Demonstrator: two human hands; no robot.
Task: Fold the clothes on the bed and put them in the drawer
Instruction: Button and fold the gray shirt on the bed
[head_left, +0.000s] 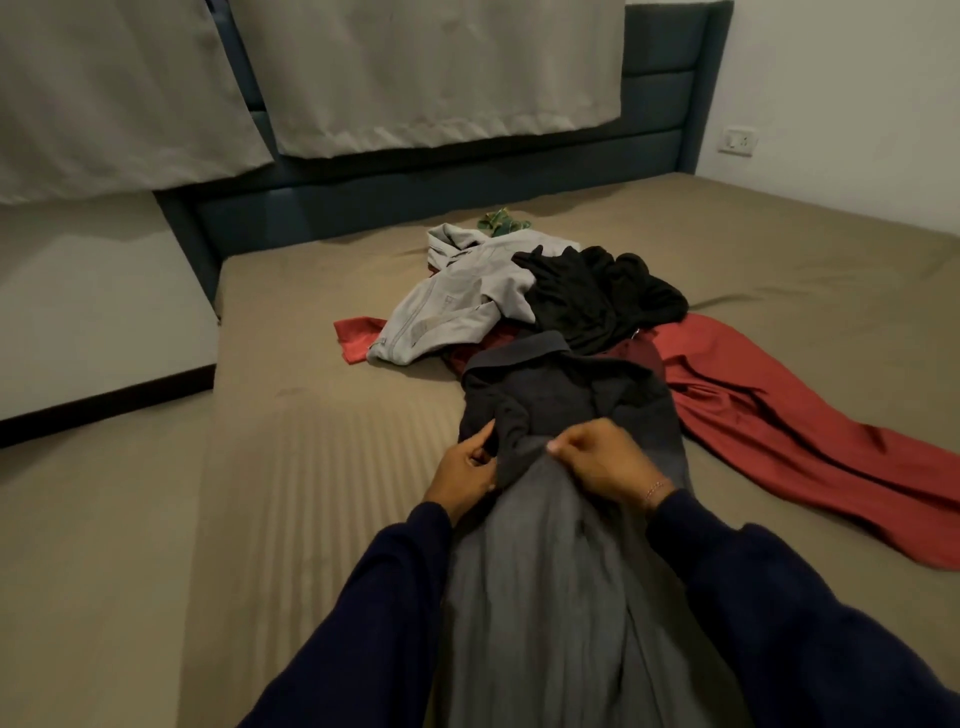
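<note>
A long dark grey garment (550, 571) stretches from the bed's near edge toward the pile, its collar end lying far from me. My left hand (465, 470) grips a fold of it at its left side. My right hand (602, 457) pinches the cloth just to the right, both hands close together at the garment's middle. Behind it lies a heap: a light grey jacket (457, 301), a black garment (602, 296), a red garment (769, 415) spread to the right, and a small green piece (501, 221) at the back.
The bed (311, 467) has a tan sheet and a dark blue headboard (467, 182). Grey curtains (415, 78) hang over it. A gap and white wall lie at the left, a wall socket (736, 140) at the right. No drawer is in view.
</note>
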